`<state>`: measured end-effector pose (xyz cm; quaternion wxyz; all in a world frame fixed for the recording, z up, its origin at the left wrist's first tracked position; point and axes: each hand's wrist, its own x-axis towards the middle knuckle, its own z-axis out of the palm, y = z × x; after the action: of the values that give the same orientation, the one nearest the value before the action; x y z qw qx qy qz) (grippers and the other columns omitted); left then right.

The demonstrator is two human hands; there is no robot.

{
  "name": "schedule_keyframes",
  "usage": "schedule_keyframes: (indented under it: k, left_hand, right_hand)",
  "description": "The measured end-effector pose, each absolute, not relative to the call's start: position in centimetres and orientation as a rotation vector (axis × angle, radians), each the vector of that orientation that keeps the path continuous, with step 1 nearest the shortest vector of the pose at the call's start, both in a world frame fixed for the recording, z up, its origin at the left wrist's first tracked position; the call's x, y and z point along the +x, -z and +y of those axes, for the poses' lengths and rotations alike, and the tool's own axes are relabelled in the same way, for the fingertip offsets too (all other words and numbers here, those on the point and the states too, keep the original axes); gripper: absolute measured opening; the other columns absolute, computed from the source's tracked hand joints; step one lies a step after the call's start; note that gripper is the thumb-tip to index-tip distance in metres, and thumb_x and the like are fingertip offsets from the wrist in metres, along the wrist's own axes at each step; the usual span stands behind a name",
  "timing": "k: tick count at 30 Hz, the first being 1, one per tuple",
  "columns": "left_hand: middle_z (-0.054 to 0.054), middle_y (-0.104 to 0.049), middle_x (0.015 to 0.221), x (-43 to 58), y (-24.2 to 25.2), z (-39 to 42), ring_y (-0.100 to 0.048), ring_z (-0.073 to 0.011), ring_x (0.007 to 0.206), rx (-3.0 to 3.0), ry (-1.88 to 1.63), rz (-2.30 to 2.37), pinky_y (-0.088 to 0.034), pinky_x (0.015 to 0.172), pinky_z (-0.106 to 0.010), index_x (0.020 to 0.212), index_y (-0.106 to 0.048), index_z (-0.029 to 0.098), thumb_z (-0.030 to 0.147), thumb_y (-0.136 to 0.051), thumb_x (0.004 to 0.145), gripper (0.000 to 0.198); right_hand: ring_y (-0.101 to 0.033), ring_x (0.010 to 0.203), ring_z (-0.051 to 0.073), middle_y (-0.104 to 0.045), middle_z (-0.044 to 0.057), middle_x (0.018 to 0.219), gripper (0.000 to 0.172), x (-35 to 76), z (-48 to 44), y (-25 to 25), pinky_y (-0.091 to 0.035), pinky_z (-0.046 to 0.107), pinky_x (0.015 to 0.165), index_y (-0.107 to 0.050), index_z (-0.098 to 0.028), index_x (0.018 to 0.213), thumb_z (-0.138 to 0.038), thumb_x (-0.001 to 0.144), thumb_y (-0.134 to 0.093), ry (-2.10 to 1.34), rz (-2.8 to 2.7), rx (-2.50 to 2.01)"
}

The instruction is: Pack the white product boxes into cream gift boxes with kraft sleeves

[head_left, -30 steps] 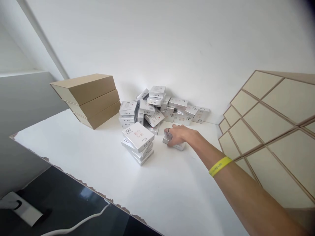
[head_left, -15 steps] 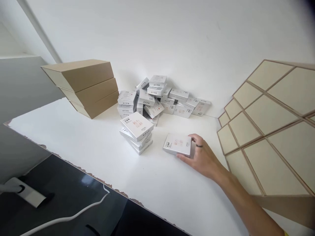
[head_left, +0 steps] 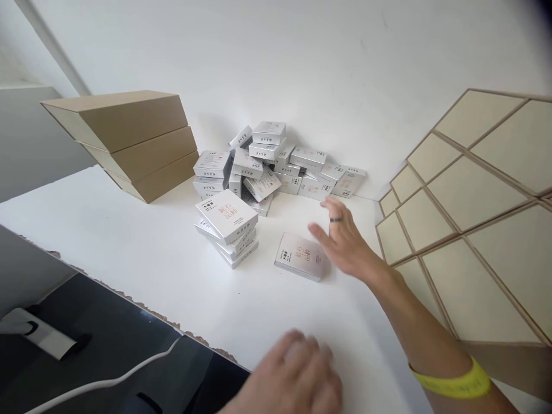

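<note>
A small white box lies flat on the white table. My right hand hovers just right of it, fingers stretched out, holding nothing; a dark ring is on one finger and a yellow band on the wrist. My left hand comes in at the bottom edge, blurred, back of the hand up, fingers not clear. A short stack of the same white boxes stands left of the lone box. A loose heap of several more lies against the wall.
Three flat brown cardboard boxes are stacked at the back left. A beige panelled grid leans at the right. A dark surface with a white cable lies below the table's chipped front edge.
My right hand let go of the white box, which now lies flat, and lifted away open. My left hand has come into view at the bottom.
</note>
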<state>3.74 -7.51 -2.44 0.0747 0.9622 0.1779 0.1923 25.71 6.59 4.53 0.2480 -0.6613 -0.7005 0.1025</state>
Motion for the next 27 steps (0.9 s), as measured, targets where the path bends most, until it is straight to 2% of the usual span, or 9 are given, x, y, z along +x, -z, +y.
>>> schedule_keyframes:
  k: [2, 4, 7, 9, 12, 16, 18, 23, 27]
  left_hand:
    - [-0.014, -0.068, 0.123, 4.1, 1.9, -5.5, -0.064, -0.0293, 0.113, 2.933, -0.666, 0.63, -0.053, 0.102, -0.049, 0.102, -0.065, 0.013, 0.016, -0.057, 0.093, 0.013]
    - [-0.009, -0.072, 0.113, 4.4, 2.0, -4.5, -0.066, -0.0273, 0.109, 2.911, -0.844, 0.727, -0.052, 0.103, -0.047, 0.094, -0.063, 0.015, 0.013, -0.058, 0.087, 0.009]
    - [-0.005, -0.074, 0.11, 4.6, 3.0, -4.6, -0.067, -0.0223, 0.107, 2.795, -1.091, 0.851, -0.053, 0.1, -0.04, 0.09, -0.062, 0.018, 0.013, -0.057, 0.083, 0.01]
    - [-0.004, -0.075, 0.11, 4.7, 3.5, -5.0, -0.068, -0.0211, 0.106, 2.762, -1.155, 0.91, -0.054, 0.097, -0.037, 0.087, -0.061, 0.018, 0.014, -0.057, 0.081, 0.008]
    - [-0.003, -0.075, 0.106, 5.0, 3.9, -5.1, -0.069, -0.0207, 0.1, 2.746, -1.192, 0.941, -0.055, 0.092, -0.036, 0.084, -0.06, 0.017, 0.014, -0.058, 0.078, 0.008]
    - [-0.003, -0.075, 0.104, 5.3, 3.9, -4.8, -0.068, -0.02, 0.099, 2.743, -1.228, 0.936, -0.054, 0.09, -0.035, 0.082, -0.059, 0.018, 0.015, -0.059, 0.078, 0.005]
    - [-0.002, -0.075, 0.104, 5.3, 3.9, -4.8, -0.068, -0.0198, 0.1, 2.747, -1.239, 0.951, -0.053, 0.092, -0.035, 0.083, -0.059, 0.018, 0.015, -0.059, 0.078, 0.006]
    - [0.0, -0.075, 0.106, 5.1, 3.9, -4.7, -0.066, -0.0189, 0.102, 2.794, -1.197, 0.949, -0.05, 0.093, -0.034, 0.085, -0.059, 0.019, 0.022, -0.062, 0.082, 0.005]
    - [0.001, -0.074, 0.11, 5.0, 3.8, -4.8, -0.065, -0.018, 0.105, 2.826, -1.169, 0.948, -0.049, 0.095, -0.033, 0.085, -0.058, 0.02, 0.028, -0.063, 0.086, 0.01]
  right_hand:
    - [-0.022, 0.151, 0.029, -0.029, 0.018, 0.157, 0.071, 25.9, 9.9, -5.7, -0.023, 0.048, 0.124, -0.045, -0.017, 0.131, -0.073, 0.095, -0.02, -0.142, -1.754, -1.843]
    - [-0.025, 0.148, 0.031, -0.034, 0.022, 0.15, 0.065, 26.4, 13.2, -6.9, -0.02, 0.051, 0.123, -0.05, -0.015, 0.12, -0.06, 0.1, -0.008, -0.042, -1.571, -1.928]
    - [-0.034, 0.14, 0.036, -0.044, 0.023, 0.139, 0.051, 27.6, 17.3, -8.4, -0.032, 0.055, 0.116, -0.053, -0.014, 0.115, -0.058, 0.096, -0.035, -0.036, -1.439, -2.067]
    - [-0.042, 0.134, 0.039, -0.05, 0.022, 0.134, 0.061, 28.4, 19.3, -9.0, -0.039, 0.056, 0.11, -0.051, -0.014, 0.123, -0.058, 0.082, -0.061, -0.105, -1.451, -2.153]
    - [-0.052, 0.125, 0.042, -0.057, 0.022, 0.129, 0.099, 29.4, 21.3, -9.2, -0.045, 0.06, 0.102, -0.035, -0.013, 0.142, -0.058, 0.065, -0.078, -0.228, -1.482, -2.269]
    - [-0.04, 0.137, 0.046, -0.042, 0.029, 0.146, 0.125, 30.0, 22.1, -8.9, -0.041, 0.061, 0.107, -0.021, -0.012, 0.151, -0.061, 0.054, -0.083, -0.251, -1.475, -2.38]
    - [-0.035, 0.141, 0.045, -0.038, 0.029, 0.149, 0.128, 30.0, 21.9, -8.7, -0.038, 0.06, 0.11, -0.021, -0.012, 0.151, -0.06, 0.053, -0.085, -0.245, -1.49, -2.407]
    - [-0.05, 0.131, 0.038, -0.038, 0.022, 0.15, 0.12, 29.2, 22.0, -8.5, -0.047, 0.051, 0.103, -0.015, -0.021, 0.154, -0.06, 0.063, -0.081, -0.242, -1.593, -2.37]
    - [-0.046, 0.134, 0.041, -0.042, 0.022, 0.146, 0.11, 28.1, 22.7, -8.1, -0.041, 0.056, 0.105, -0.015, -0.023, 0.156, -0.058, 0.072, -0.076, -0.115, -1.678, -2.35]
